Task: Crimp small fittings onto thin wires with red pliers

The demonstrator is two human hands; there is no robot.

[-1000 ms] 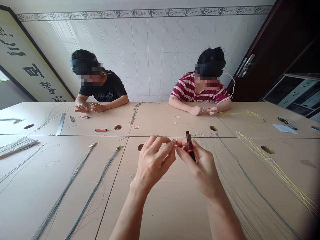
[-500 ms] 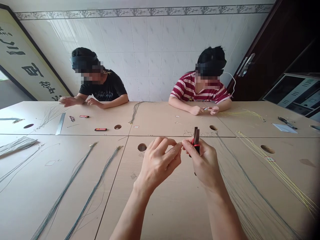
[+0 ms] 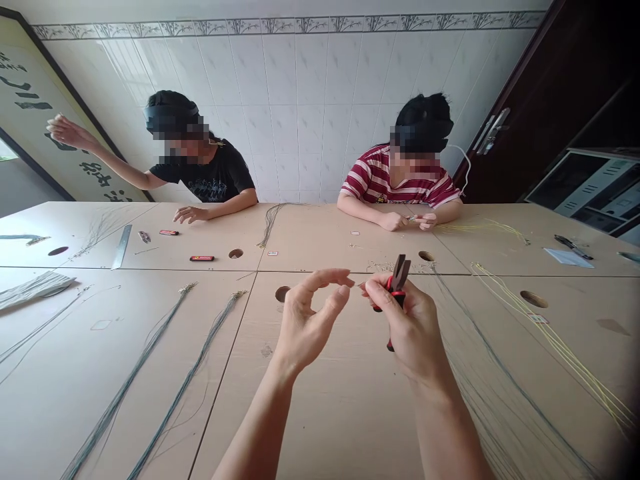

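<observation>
My right hand (image 3: 413, 327) is closed around red-and-black pliers (image 3: 399, 293), whose dark jaws point up and stand slightly apart. Between its thumb and forefinger is a tiny piece, too small to name. Just left of it, my left hand (image 3: 310, 320) has its thumb and forefinger curved apart, the fingertips close to that piece. Whether they touch it I cannot make out. Thin grey cords (image 3: 470, 320) run down the table on the right of my right hand. Small metal bits (image 3: 387, 267) lie scattered beyond the pliers.
Grey-green cord bundles (image 3: 193, 373) lie at left, yellow cords (image 3: 560, 340) at right. Across the table (image 3: 310, 233) sit a person in black (image 3: 215, 173), one arm raised, and a person in stripes (image 3: 400, 177). A ruler (image 3: 121, 247), red-and-black utility knives (image 3: 202, 258) and round holes (image 3: 534, 299) are also there.
My left thumb and forefinger have parted from their pinch near the right fingertips. The pliers have tilted and their jaws have opened. The person in black has raised one arm.
</observation>
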